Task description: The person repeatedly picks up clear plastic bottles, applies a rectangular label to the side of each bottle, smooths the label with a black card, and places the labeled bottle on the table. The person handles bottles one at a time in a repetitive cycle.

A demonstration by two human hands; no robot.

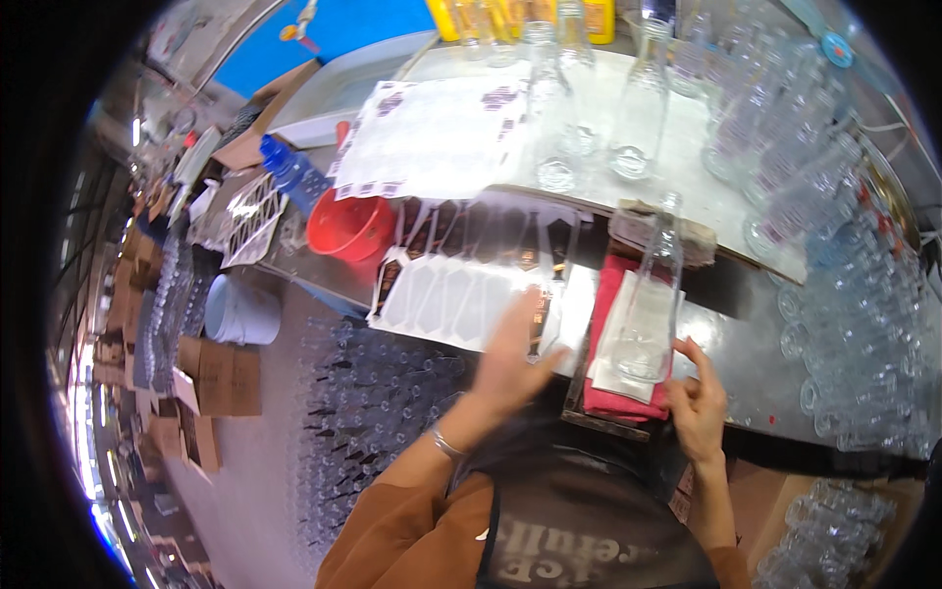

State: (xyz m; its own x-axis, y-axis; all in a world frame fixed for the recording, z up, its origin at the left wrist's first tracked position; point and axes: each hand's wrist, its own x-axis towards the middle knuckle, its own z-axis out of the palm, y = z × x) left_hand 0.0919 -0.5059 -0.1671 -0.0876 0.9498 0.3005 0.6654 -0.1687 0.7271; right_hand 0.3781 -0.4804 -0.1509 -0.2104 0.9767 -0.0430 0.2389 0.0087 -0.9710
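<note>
Glass bottle point(652, 312) lies over red cloth point(599, 401) near the right hand point(700, 401).

pale lettering point(608, 552) is borne by the dark apron point(579, 491) and is only partly made out. coppery print is carried by the dark labels point(535, 312), too small and blurred to be read. purple marks point(503, 98) are printed on the white sheet point(432, 142), likewise unreadable.
</note>
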